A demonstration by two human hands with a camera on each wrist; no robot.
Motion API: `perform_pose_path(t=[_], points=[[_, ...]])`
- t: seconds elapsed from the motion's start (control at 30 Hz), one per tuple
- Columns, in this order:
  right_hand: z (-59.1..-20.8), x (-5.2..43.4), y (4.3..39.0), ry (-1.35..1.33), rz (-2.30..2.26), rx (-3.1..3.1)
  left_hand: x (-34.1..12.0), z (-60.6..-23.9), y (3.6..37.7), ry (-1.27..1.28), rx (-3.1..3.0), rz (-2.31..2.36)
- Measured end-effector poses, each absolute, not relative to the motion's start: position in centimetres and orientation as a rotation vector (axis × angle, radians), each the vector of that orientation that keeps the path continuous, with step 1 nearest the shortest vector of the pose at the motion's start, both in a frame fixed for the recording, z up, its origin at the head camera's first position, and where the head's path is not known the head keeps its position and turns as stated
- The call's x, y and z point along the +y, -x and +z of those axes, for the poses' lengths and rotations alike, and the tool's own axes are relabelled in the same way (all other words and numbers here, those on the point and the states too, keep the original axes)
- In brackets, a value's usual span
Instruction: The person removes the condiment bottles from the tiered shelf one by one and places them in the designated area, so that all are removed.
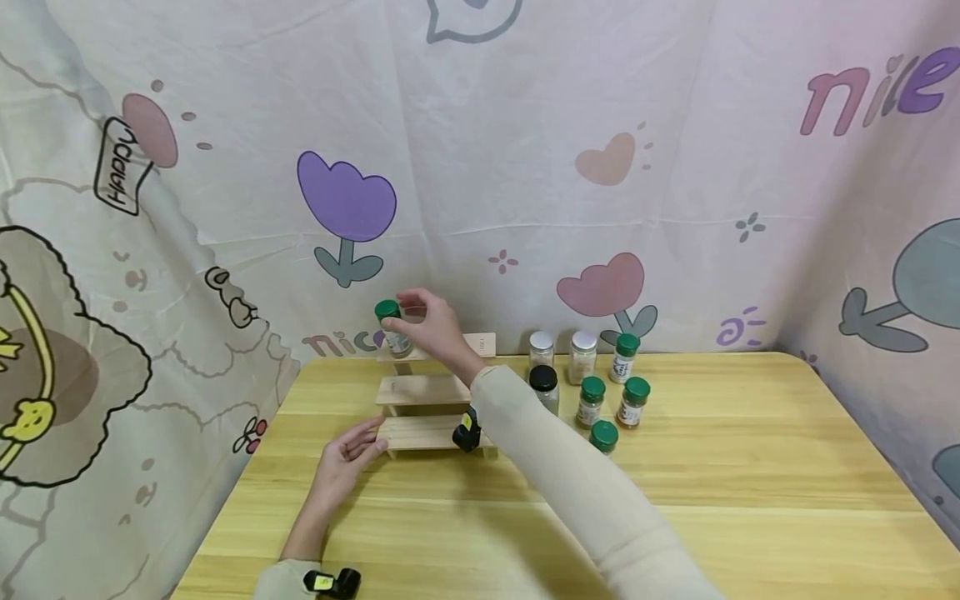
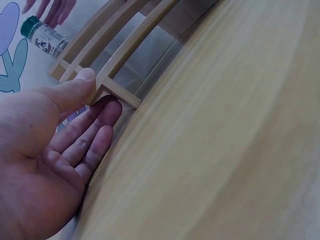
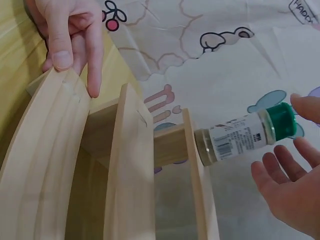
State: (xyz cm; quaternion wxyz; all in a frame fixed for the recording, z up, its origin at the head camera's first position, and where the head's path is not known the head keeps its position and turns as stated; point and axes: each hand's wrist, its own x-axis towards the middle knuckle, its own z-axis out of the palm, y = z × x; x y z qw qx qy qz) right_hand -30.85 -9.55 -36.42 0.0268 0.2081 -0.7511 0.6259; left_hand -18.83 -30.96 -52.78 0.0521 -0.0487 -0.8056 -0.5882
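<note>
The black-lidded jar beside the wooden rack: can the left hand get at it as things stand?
Probably not directly. The left hand rests at the wooden rack's left end, while the black-lidded jar stands beyond its right end, with the right forearm crossing between them.

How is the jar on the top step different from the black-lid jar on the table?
The top-step jar has a green lid; the black-lid jar has a black one. The top-step jar stands high on the wooden rack, at its left end, while the black-lid jar stands on the table among other jars. The right hand is at the top-step jar; no hand is near the black-lid jar. Both stand upright with lids on.
</note>
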Motion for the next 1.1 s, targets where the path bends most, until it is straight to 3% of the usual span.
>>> perform_pose_path(t=[0.5,1.1], points=[[-36.9,-11.0,31.2,-0.569,1.973,-2.290,-30.6,-53.0,18.7,0.151,-2.426,-1.837],[-35.2,-7.8,29.7,-0.719,1.944,-2.246,-31.1,-53.0,19.0,0.152,-2.441,-1.788]])
